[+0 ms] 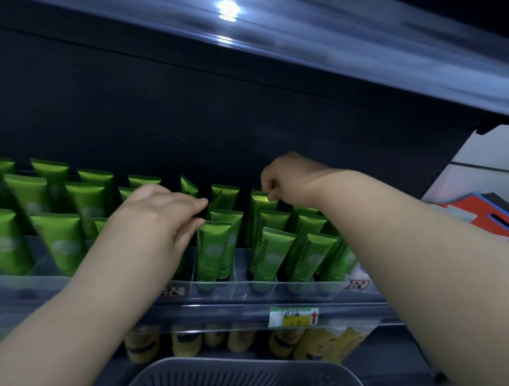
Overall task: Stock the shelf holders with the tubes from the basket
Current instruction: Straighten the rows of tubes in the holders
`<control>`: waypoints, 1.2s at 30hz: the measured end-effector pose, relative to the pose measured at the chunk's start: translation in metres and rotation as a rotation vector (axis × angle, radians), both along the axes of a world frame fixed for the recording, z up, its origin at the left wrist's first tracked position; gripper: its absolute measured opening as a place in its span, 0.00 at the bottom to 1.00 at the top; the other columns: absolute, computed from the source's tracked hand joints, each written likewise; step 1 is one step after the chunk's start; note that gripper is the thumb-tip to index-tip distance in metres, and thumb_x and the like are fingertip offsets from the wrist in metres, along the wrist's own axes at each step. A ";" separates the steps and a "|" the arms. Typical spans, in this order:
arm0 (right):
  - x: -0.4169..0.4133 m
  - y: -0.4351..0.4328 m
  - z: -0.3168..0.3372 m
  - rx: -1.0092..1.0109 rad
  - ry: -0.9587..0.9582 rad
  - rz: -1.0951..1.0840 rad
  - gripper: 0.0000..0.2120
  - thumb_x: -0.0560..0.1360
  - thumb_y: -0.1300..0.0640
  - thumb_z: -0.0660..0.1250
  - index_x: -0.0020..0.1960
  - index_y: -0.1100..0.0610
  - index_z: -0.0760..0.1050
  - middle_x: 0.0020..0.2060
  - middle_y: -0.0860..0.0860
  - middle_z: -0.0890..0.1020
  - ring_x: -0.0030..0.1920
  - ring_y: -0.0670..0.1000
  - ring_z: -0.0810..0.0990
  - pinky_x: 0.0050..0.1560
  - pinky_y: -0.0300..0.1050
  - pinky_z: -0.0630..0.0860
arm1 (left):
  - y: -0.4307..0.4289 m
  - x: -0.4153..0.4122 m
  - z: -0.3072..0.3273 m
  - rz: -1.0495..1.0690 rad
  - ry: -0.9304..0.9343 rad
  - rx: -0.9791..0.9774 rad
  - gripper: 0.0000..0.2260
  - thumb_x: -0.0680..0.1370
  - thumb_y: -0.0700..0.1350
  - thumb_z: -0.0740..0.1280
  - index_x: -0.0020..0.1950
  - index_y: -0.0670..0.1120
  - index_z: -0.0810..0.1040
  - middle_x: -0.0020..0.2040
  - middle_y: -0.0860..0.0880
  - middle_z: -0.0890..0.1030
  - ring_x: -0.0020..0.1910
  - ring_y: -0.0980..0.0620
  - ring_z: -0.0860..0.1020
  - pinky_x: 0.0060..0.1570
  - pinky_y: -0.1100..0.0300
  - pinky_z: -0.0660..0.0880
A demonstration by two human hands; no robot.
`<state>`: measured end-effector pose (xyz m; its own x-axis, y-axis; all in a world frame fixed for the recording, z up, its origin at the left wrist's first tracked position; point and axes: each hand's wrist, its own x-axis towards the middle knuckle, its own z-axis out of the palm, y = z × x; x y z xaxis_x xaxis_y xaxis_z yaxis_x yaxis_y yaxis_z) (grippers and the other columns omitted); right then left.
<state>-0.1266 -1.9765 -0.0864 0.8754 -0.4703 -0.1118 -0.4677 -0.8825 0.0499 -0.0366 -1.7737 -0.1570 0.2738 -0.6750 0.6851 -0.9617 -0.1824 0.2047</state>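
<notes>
At shelf holders [242, 282], right hand [289, 180] pinching green tube [258, 203]

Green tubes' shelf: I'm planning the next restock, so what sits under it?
A row of yellow tubes, their tops blurred behind the clear price rail. The left forearm covers whatever stands further left.

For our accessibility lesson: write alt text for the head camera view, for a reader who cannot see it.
A person's right hand pinches the top of a green tube among rows standing in clear shelf holders, while the left hand touches neighbouring tubes. A grey basket sits below, in front of a shelf of yellow tubes.
</notes>
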 end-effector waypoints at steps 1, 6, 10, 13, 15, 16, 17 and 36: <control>-0.001 -0.001 -0.002 0.001 0.021 -0.012 0.03 0.76 0.60 0.66 0.49 0.56 0.77 0.43 0.48 0.73 0.43 0.49 0.72 0.35 0.38 0.68 | 0.000 0.000 0.000 0.001 0.007 -0.001 0.12 0.69 0.42 0.67 0.49 0.40 0.83 0.41 0.46 0.84 0.40 0.44 0.79 0.46 0.65 0.66; 0.000 -0.007 -0.006 0.056 0.024 -0.088 0.06 0.73 0.59 0.70 0.50 0.56 0.80 0.44 0.48 0.76 0.45 0.49 0.75 0.43 0.38 0.68 | -0.003 0.001 0.003 0.008 0.013 -0.017 0.11 0.69 0.42 0.67 0.48 0.39 0.84 0.41 0.47 0.84 0.40 0.44 0.79 0.46 0.66 0.65; 0.003 -0.012 0.004 0.088 -0.047 -0.084 0.05 0.73 0.57 0.70 0.48 0.55 0.81 0.44 0.46 0.78 0.47 0.47 0.76 0.46 0.37 0.68 | -0.005 0.004 0.003 0.013 0.001 -0.017 0.11 0.68 0.42 0.68 0.47 0.39 0.84 0.40 0.46 0.84 0.39 0.44 0.78 0.45 0.65 0.65; 0.008 -0.016 0.005 0.049 -0.124 -0.076 0.07 0.76 0.58 0.67 0.52 0.54 0.80 0.50 0.48 0.80 0.51 0.49 0.77 0.47 0.36 0.67 | -0.005 0.003 0.002 0.010 0.002 -0.020 0.11 0.68 0.42 0.68 0.47 0.39 0.84 0.40 0.46 0.84 0.39 0.44 0.79 0.45 0.65 0.66; 0.011 -0.017 0.001 0.029 -0.125 -0.080 0.09 0.76 0.58 0.66 0.55 0.54 0.79 0.54 0.50 0.79 0.55 0.51 0.76 0.49 0.37 0.68 | -0.005 0.002 0.002 -0.001 0.008 -0.018 0.11 0.68 0.42 0.67 0.47 0.39 0.84 0.40 0.46 0.84 0.39 0.45 0.78 0.46 0.65 0.66; 0.012 -0.018 -0.002 0.028 -0.117 -0.083 0.09 0.76 0.58 0.65 0.56 0.54 0.79 0.55 0.51 0.79 0.55 0.51 0.76 0.49 0.37 0.69 | -0.005 0.001 0.002 -0.004 0.008 -0.017 0.11 0.68 0.42 0.67 0.47 0.39 0.84 0.40 0.46 0.84 0.39 0.45 0.78 0.46 0.65 0.66; 0.013 -0.018 -0.005 0.025 -0.103 -0.084 0.09 0.77 0.59 0.65 0.56 0.54 0.79 0.55 0.51 0.79 0.55 0.51 0.76 0.49 0.38 0.69 | -0.004 0.001 0.001 -0.006 0.007 -0.014 0.11 0.68 0.41 0.67 0.47 0.39 0.84 0.40 0.46 0.84 0.39 0.45 0.78 0.46 0.65 0.66; 0.005 -0.014 0.001 0.039 -0.116 -0.077 0.07 0.75 0.55 0.67 0.52 0.53 0.81 0.48 0.46 0.80 0.49 0.45 0.76 0.49 0.37 0.71 | 0.000 0.004 -0.001 -0.012 0.016 -0.015 0.11 0.69 0.41 0.67 0.48 0.39 0.83 0.41 0.46 0.84 0.38 0.44 0.78 0.45 0.64 0.66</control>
<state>-0.1215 -1.9907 -0.0858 0.8451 -0.5336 -0.0312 -0.5345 -0.8441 -0.0420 -0.0324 -1.7736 -0.1580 0.2773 -0.6682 0.6904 -0.9602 -0.1682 0.2229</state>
